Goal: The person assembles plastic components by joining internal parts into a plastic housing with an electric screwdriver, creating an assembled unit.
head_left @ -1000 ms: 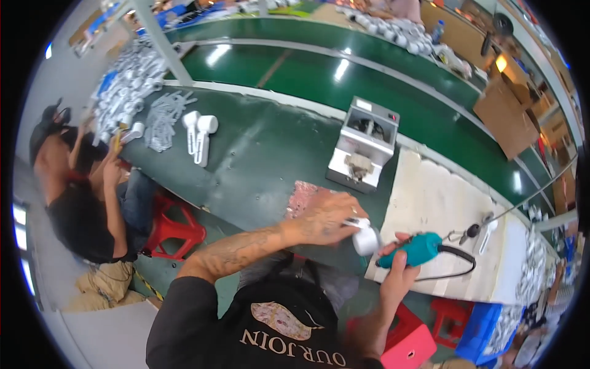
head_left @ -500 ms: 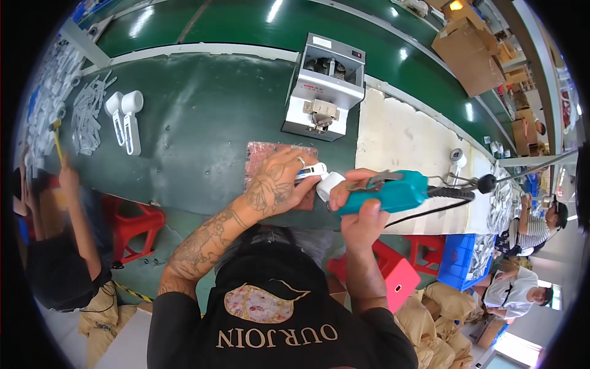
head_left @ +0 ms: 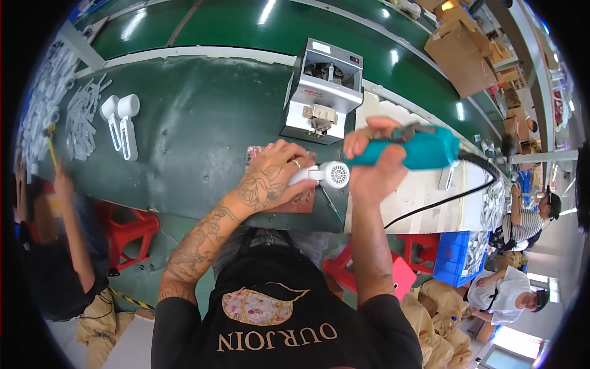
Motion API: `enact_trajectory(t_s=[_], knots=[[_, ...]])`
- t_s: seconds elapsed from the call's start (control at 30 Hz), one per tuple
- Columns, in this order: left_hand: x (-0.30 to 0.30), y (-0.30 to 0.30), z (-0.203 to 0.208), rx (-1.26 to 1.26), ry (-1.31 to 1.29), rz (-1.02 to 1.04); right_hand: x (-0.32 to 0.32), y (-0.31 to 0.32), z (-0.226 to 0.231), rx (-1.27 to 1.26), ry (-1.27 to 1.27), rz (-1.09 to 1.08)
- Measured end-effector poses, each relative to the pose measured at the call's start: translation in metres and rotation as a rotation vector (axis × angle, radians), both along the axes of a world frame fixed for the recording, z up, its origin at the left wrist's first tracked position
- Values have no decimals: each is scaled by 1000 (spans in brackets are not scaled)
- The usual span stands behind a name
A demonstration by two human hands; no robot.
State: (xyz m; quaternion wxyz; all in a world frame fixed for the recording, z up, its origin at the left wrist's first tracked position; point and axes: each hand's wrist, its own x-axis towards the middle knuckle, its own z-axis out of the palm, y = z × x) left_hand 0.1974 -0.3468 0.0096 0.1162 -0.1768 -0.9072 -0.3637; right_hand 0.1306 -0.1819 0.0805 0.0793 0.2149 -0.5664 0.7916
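Left forearm slants in from 7; my left hand (head_left: 273, 175) sits palm down over flat reddish rectangular mat (head_left: 298, 205), fingers curled snugly round handle of white plastic handheld device (head_left: 302, 176), its round grille head poking out at 3 o'clock. Right forearm near upright from 6, my right hand (head_left: 374, 166) raised at 2 o'clock from that head: thumb and fingers wrapped round teal cylindrical power tool (head_left: 425, 148), blurred, black cable (head_left: 482, 162) leaving toward 4. Tool tip touching device? Cannot tell. Silver-and-white box-shaped metal machine (head_left: 322, 92) at 1 o'clock from mat.
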Motion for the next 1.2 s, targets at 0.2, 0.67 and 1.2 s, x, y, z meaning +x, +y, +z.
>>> enact_trajectory(t_s=[0.2,0.67,1.2], knots=[[3,1,-4,-40,62,22,-46,-36,-22,-27,84,12],[4,3,-6,-28,37,42,-25,-22,-28,101,-90,48],[7,-6,-8,-85,128,75,-2,-17,-55,6,-149,46]])
